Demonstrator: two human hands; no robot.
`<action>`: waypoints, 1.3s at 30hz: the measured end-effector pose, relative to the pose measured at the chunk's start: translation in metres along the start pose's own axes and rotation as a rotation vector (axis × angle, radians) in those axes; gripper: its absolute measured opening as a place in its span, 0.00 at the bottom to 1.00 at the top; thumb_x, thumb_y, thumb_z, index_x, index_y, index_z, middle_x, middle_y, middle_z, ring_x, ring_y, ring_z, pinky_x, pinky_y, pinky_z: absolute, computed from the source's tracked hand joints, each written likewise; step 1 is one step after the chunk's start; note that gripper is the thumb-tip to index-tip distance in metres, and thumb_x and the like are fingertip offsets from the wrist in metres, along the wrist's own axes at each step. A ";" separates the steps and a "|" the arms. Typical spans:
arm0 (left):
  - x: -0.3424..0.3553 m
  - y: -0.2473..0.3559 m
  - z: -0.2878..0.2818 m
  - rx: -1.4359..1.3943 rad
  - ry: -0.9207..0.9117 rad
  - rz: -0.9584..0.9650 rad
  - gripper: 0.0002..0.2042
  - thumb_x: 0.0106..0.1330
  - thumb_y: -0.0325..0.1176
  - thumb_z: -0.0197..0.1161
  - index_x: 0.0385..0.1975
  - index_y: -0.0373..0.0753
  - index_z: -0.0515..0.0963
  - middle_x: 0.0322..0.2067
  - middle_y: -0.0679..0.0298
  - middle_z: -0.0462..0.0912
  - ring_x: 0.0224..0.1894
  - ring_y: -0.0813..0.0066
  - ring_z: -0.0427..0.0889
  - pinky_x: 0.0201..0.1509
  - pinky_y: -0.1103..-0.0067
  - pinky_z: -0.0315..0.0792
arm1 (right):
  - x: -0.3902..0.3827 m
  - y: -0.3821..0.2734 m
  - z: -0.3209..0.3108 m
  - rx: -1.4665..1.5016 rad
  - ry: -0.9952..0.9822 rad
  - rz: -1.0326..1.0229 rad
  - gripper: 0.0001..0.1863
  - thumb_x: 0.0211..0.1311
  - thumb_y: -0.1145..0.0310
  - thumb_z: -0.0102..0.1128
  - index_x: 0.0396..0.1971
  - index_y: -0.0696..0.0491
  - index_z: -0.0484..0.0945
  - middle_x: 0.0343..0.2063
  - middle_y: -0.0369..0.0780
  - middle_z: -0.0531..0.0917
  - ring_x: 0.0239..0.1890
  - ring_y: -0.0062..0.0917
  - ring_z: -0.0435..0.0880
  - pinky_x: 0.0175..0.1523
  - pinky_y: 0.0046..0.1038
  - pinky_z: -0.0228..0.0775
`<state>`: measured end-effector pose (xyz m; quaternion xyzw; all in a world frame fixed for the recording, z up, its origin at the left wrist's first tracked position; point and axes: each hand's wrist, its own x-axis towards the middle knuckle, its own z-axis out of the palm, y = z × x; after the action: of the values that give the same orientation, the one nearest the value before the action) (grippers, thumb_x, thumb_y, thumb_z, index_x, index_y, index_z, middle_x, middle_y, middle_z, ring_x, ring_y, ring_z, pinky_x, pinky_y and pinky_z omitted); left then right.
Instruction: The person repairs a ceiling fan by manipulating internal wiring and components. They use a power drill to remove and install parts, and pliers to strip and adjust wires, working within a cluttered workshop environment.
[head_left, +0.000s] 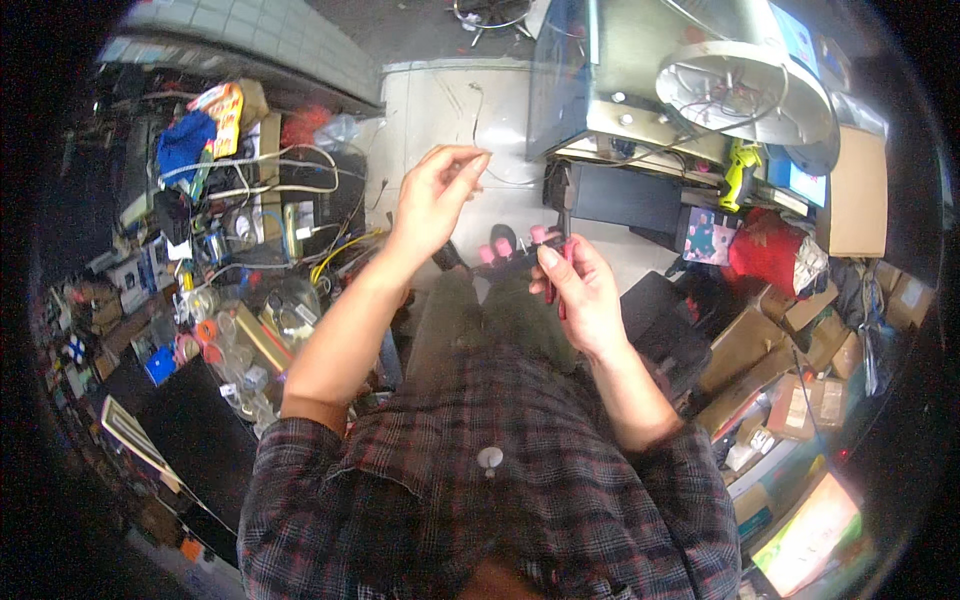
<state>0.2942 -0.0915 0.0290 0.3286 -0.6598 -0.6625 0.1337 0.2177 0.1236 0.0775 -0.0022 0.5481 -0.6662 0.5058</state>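
My left hand [438,195] is raised over the pale floor, thumb and fingertips pinched together on a thin dark wire [475,118]. One end of the wire sticks out beyond the fingertips; the other side runs right toward the bench. In my right hand [585,290] is a pair of pliers [566,205] with red handles and dark metal jaws pointing away from me. Whether the jaws are open is too small to tell. Below and between my hands, several pink round pieces [502,246] show near my shoe, partly hidden.
On the right bench [640,140] lies a large white round housing [735,90] with wires inside. A yellow-green tool [740,175] and a red bag [770,250] are close by. Cardboard boxes [808,405] crowd the lower right. Cables and clutter [290,305] fill the left side.
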 end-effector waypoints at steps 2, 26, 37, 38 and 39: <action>0.044 -0.011 0.019 0.166 -0.047 0.109 0.12 0.71 0.35 0.65 0.45 0.32 0.82 0.40 0.57 0.84 0.35 0.73 0.85 0.41 0.78 0.79 | -0.010 0.005 -0.012 -0.022 0.067 -0.059 0.14 0.72 0.63 0.62 0.50 0.56 0.78 0.32 0.32 0.81 0.34 0.16 0.80 0.41 0.21 0.75; 0.178 0.016 0.116 0.374 -0.105 0.288 0.21 0.71 0.46 0.63 0.50 0.32 0.79 0.36 0.60 0.87 0.38 0.68 0.86 0.42 0.73 0.78 | -0.020 0.015 -0.074 0.208 0.356 -0.308 0.13 0.72 0.66 0.63 0.49 0.55 0.75 0.36 0.30 0.79 0.34 0.12 0.75 0.41 0.19 0.70; -0.030 0.016 0.042 -0.543 -0.416 -0.394 0.17 0.76 0.39 0.57 0.56 0.35 0.75 0.38 0.60 0.84 0.35 0.74 0.83 0.37 0.81 0.77 | 0.031 0.016 -0.020 0.273 0.230 -0.143 0.16 0.71 0.59 0.64 0.52 0.52 0.77 0.31 0.30 0.80 0.29 0.11 0.74 0.33 0.16 0.64; -0.034 0.015 0.040 -0.477 -0.358 -0.337 0.14 0.75 0.35 0.60 0.55 0.35 0.76 0.37 0.62 0.85 0.35 0.76 0.83 0.38 0.81 0.76 | 0.033 0.017 -0.013 0.262 0.213 -0.133 0.16 0.71 0.59 0.64 0.51 0.52 0.77 0.30 0.30 0.80 0.28 0.11 0.74 0.33 0.16 0.64; -0.037 0.016 0.037 -0.564 -0.292 -0.351 0.12 0.72 0.30 0.64 0.52 0.36 0.78 0.33 0.66 0.84 0.33 0.79 0.82 0.36 0.84 0.75 | 0.035 0.017 -0.006 0.252 0.197 -0.125 0.16 0.71 0.59 0.64 0.51 0.51 0.77 0.30 0.29 0.80 0.28 0.11 0.74 0.33 0.16 0.64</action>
<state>0.2946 -0.0413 0.0511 0.2890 -0.3968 -0.8712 0.0077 0.2088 0.1059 0.0435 0.0924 0.5062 -0.7567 0.4033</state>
